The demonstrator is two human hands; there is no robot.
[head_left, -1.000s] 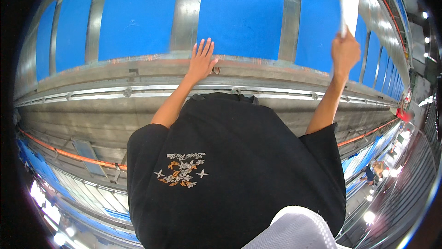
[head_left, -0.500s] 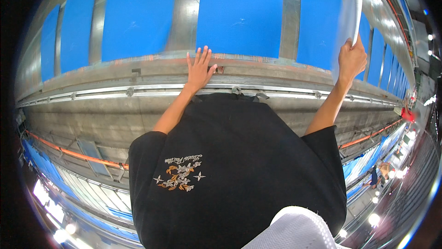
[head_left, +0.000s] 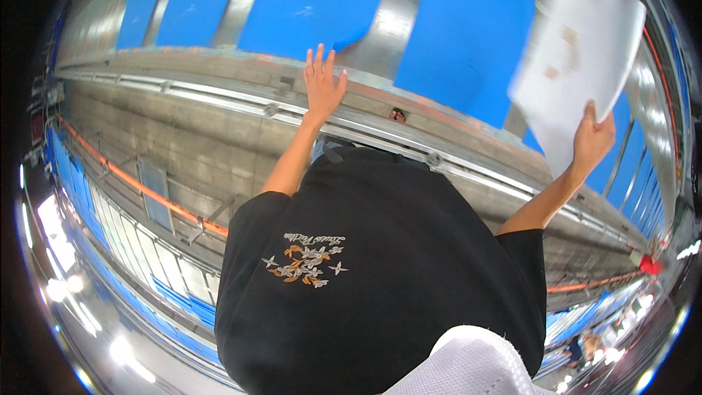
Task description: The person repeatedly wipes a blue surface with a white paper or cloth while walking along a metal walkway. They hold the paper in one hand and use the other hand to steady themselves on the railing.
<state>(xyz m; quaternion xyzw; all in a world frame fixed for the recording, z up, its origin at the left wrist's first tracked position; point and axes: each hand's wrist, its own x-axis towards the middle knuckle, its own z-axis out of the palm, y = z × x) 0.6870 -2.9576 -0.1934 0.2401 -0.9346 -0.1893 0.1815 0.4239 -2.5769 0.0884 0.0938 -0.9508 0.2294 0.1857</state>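
Note:
My right hand grips the lower edge of a limp white sheet with tan smudges on its face. The sheet stands up over the blue panels at the right, its left part smeared by motion. My left hand has its fingers spread and holds nothing. It hovers at or rests on the near edge of the long metal table; contact is hard to tell. Just beyond its fingertips lies a flat blue panel, whose near right corner looks folded or lifted. Another blue panel lies to its right.
A metal rail runs along the table's near side, under my arms. Behind me, past a grey floor strip, runs an orange bar before another row of blue panels. A red object is at the far right.
The view has turned and shifted along the table. My right hand has moved right and lower, and the sheet has swung from nearly edge-on to showing its face. My left hand stays spread.

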